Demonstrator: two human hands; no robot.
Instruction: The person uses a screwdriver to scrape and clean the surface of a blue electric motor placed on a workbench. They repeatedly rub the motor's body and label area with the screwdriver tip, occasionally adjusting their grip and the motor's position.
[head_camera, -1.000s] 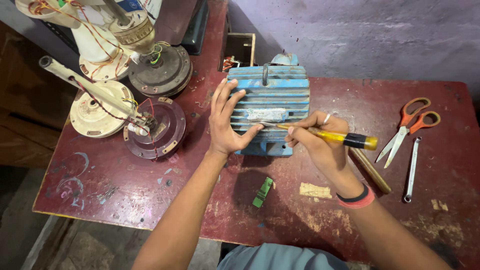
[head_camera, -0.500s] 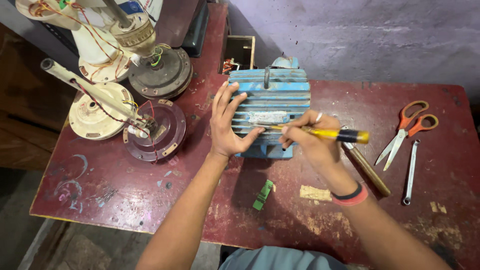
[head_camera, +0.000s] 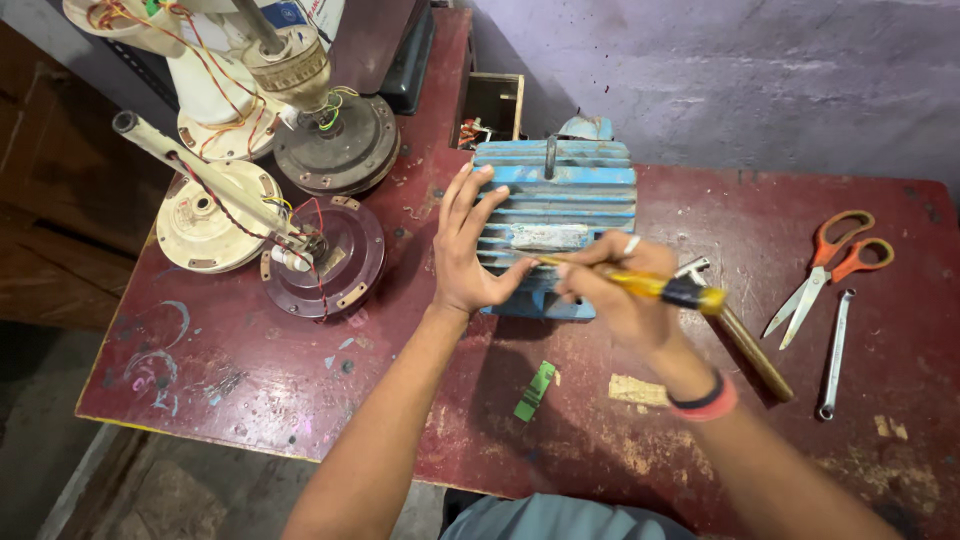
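A: While the left hand (head_camera: 468, 250) lies flat on the blue motor (head_camera: 556, 222), how do its fingers sit?

B: Spread wide, palm pressed against the ribbed side of the motor, fingertips reaching up toward its top edge. The motor stands on the red table (head_camera: 200, 340), right under and beside those fingers.

A: And the right hand (head_camera: 612, 290)?

B: Its fingers are curled and pinched around a screwdriver (head_camera: 640, 283) with a yellow and black handle. The metal shaft pokes out past the fingertips toward the left hand, and its tip sits at the lower ribs of the motor, just beside the left thumb. I cannot tell whether the tip is in a screw.

A: Anything worn on that hand?

B: A ring (head_camera: 631, 245) on one finger, and a red and black band (head_camera: 705, 398) at the wrist.

A: What lies near the right fingers?

B: Just beyond the knuckles, a wooden-handled tool (head_camera: 745, 345) lies slanted on the table. Farther out from it, orange-handled scissors (head_camera: 828, 270) and a thin spanner (head_camera: 834, 350), well apart from the hand.

A: And below the hands?

B: A small green piece (head_camera: 535, 390) and a pale scrap (head_camera: 638, 390), both on the table, nearer the wrists than the fingertips.

A: On the far side of the left fingers?

B: Round fan motor parts (head_camera: 325, 255) with wires, apart from the hand.
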